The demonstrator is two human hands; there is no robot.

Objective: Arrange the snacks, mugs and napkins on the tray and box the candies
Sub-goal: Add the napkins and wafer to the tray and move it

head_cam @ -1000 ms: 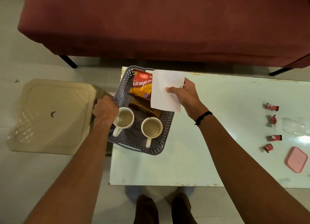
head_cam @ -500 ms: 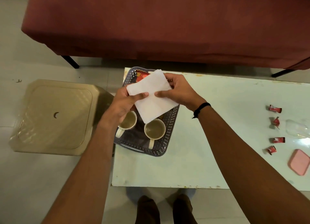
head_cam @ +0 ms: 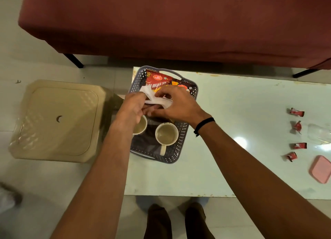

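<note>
Tray (head_cam: 181,150) first, but let us set it in its room: behind it runs the long maroon sofa (head_cam: 179,24), and in front of that the pale table (head_cam: 241,113), with the grey perforated tray sitting on the table's left end. Off to the left on the floor we see a beige stool (head_cam: 57,120), top face up. Inside the tray, at the far end, lies a red snack pack (head_cam: 156,80) with a second, darker pack (head_cam: 182,85) just beside it on the right. Nearer to us stand two mugs: the left mug (head_cam: 140,127) is partly covered by our wrist, the right mug (head_cam: 167,134) is fully in view with its handle pointing toward us. Above the middle of the tray our left hand (head_cam: 133,106) and right hand (head_cam: 176,104) meet, and both are pinched on a white napkin (head_cam: 155,100), which is bunched and folded between the fingers. On our right wrist there's a black band (head_cam: 204,125). Away at the right end of the table we spot a pink lid (head_cam: 320,169), a clear box (head_cam: 318,134) that is hard to make out, and a column of four red candies (head_cam: 297,127), well apart from the tray.
</note>
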